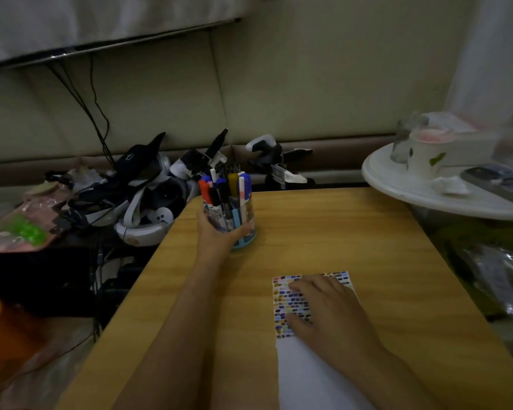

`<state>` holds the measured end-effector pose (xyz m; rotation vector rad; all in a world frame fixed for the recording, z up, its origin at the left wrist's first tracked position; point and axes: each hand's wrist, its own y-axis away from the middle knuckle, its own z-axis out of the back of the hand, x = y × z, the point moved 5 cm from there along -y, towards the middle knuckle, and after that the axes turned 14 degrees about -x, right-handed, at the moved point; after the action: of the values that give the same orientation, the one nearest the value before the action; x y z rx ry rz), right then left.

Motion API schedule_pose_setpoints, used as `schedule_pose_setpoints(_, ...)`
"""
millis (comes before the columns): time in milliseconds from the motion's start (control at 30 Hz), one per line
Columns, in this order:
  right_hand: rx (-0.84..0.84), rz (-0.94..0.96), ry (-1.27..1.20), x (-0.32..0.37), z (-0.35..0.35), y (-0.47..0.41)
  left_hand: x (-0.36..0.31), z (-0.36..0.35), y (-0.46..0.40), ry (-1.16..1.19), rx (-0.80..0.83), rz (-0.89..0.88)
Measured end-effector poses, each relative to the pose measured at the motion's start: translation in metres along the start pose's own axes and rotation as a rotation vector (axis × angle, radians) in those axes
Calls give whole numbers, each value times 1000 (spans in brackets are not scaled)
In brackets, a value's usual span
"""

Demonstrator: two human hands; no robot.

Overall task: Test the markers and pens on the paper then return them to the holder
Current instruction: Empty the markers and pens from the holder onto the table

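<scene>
A clear holder (243,220) with a light blue base stands near the far left corner of the wooden table (338,229). Several markers and pens (225,187) stick up out of it, capped in red, blue, black and yellow. My left hand (212,235) wraps around the holder's left side and front. A white sheet of paper (305,377) lies on the near right of the table, its upper part covered with rows of coloured test marks. My right hand (326,309) rests flat on those marks with fingers spread, holding nothing.
Headsets, straps and cables (142,190) are piled just left of the table's far corner. A round white side table (427,184) at the right carries a paper cup (427,152), a glass and a remote. An orange object (0,327) sits low on the left.
</scene>
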<state>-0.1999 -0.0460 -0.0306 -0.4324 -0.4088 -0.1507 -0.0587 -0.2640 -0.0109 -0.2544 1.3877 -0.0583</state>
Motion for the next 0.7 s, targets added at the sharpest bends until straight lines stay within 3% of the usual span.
schedule_pose_setpoints(267, -51, -14, -55, -4, 10, -3, -10, 23, 17, -42, 26, -5)
schedule_pose_setpoints(467, -49, 1, -98, 0, 14, -3, -23, 44, 50, -104, 138, -9)
schedule_pose_setpoints(700, 95, 46, -40, 0, 4, 6, -25, 64, 78, -178, 218, 15)
